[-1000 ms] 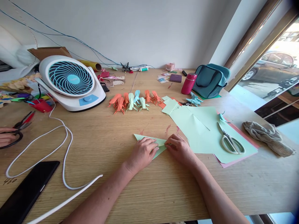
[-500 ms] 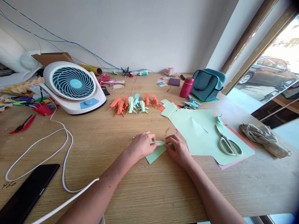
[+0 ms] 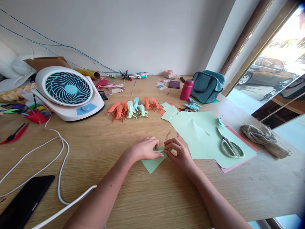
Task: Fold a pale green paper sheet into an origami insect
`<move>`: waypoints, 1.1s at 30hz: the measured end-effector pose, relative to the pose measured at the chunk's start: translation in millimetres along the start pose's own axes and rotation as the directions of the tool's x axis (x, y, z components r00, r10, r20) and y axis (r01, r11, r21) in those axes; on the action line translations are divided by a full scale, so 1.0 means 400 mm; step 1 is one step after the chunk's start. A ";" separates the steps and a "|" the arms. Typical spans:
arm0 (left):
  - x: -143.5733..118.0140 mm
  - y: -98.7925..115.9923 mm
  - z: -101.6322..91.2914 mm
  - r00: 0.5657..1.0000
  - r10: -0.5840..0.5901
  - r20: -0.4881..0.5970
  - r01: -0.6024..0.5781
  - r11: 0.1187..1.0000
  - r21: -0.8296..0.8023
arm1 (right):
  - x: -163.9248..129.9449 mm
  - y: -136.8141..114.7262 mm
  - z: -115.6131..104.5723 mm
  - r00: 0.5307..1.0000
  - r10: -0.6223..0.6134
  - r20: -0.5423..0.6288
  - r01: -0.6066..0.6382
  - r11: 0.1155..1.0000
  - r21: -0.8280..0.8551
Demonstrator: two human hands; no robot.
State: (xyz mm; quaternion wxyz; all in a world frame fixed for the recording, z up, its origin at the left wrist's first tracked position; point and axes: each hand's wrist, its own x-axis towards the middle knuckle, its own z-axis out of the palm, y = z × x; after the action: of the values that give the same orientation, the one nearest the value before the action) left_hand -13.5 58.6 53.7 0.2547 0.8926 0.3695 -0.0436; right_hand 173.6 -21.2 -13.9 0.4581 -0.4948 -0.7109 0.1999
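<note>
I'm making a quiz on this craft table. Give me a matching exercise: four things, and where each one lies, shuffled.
Things:
1. scissors
2. phone
3. folded paper
4. bottle

Places:
a. beside the bag
b. under both hands: left hand, right hand
c. on the green sheets
d. near corner, by the white cable

Pairs: 1-c, 2-d, 3-b, 4-a

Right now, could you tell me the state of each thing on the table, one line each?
Green paper: partly folded, flat on the table, pinched by both hands.
Left hand: fingers pressing the paper.
Right hand: fingertips pinching the paper's edge.
Scissors: closed, lying on the green sheets.
Bottle: upright, capped.
Bag: upright; whether zipped, cannot tell.
Phone: screen dark.
Paper figures: folded, in a row.
</note>
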 end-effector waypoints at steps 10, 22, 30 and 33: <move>-0.011 -0.005 -0.015 0.996 0.087 -0.023 -0.090 0.980 -0.176 | 0.004 -0.001 -0.031 0.997 0.050 -0.062 -0.047 0.998 0.048; -0.042 0.012 -0.035 0.991 0.123 -0.056 -0.129 0.982 -0.137 | 0.002 0.013 -0.036 0.963 0.270 -0.008 -0.240 0.868 0.435; -0.061 0.071 -0.029 0.992 0.091 -0.090 -0.091 0.996 -0.006 | -0.001 -0.001 -0.028 0.968 0.249 0.044 -0.241 0.855 0.460; -0.062 0.087 -0.027 0.988 0.097 -0.118 -0.096 0.995 0.009 | 0.000 -0.010 -0.022 0.955 0.291 0.054 -0.274 0.799 0.535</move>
State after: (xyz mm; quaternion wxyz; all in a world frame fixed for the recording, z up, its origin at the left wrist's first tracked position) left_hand -8.9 27.1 84.3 0.2325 0.9109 0.3402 0.0211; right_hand 179.2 -24.4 -6.7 0.5541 -0.4501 -0.5374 0.4490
